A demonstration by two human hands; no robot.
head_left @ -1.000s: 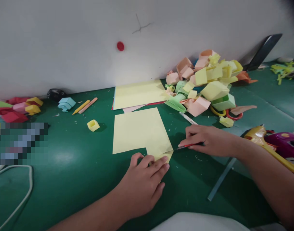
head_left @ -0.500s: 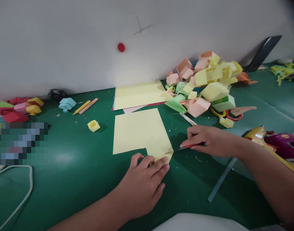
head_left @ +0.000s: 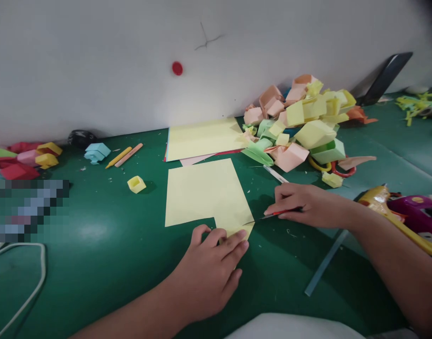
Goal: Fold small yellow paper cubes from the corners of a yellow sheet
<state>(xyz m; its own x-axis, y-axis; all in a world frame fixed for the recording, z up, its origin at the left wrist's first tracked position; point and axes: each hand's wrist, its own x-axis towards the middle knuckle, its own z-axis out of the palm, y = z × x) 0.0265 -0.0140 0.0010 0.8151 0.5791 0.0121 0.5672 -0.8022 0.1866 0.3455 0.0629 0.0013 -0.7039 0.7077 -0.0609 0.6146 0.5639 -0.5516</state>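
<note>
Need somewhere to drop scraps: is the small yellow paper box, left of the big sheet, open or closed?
Open: the yellow paper box shows its hollow inside between raised walls, with no lid over it.

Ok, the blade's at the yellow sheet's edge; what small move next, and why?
Probably ease the left hand slightly towards the body before cutting further: its fingertips press the yellow sheet very close to where the red-handled blade, held in the right hand, meets the right edge.
</note>
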